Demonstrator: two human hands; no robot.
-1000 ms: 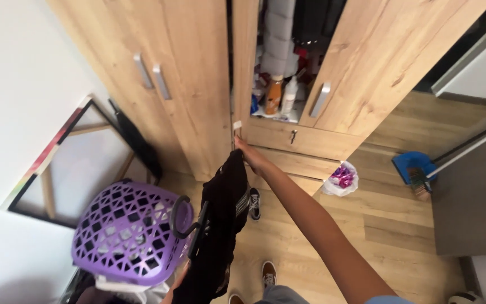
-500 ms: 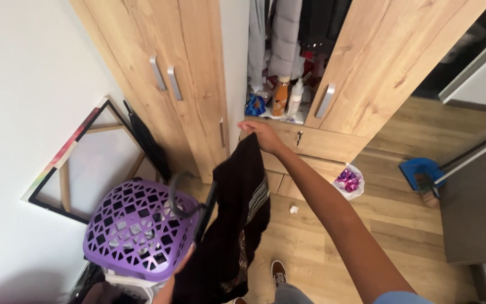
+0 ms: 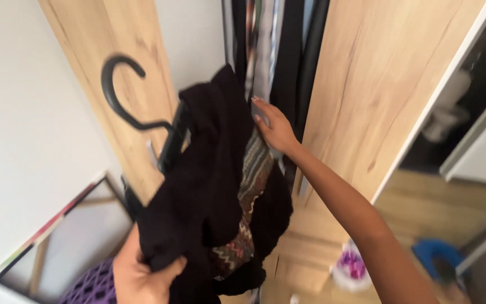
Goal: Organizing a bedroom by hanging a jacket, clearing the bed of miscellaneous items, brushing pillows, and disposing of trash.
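Left hand: the left hand (image 3: 142, 276) is closed around the lower folds of a black knitted garment with a zigzag-patterned lining (image 3: 215, 186).
Right hand: the right hand (image 3: 274, 126), fingers extended and gripping nothing, presses the garment's upper edge.
Hanger: a black plastic hanger (image 3: 136, 107) carries it, hook up-left.
Axis: the garment hangs lengthwise between both hands, just beside the clothes inside the open light-wood wardrobe (image 3: 367, 84).

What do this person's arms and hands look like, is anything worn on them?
Both are bare. The right hand has no glove, ring or watch that shows, and its forearm is uncovered as far as the picture's edge. The left hand is bare too; only it and a bit of wrist show, so any sleeve there is out of view.
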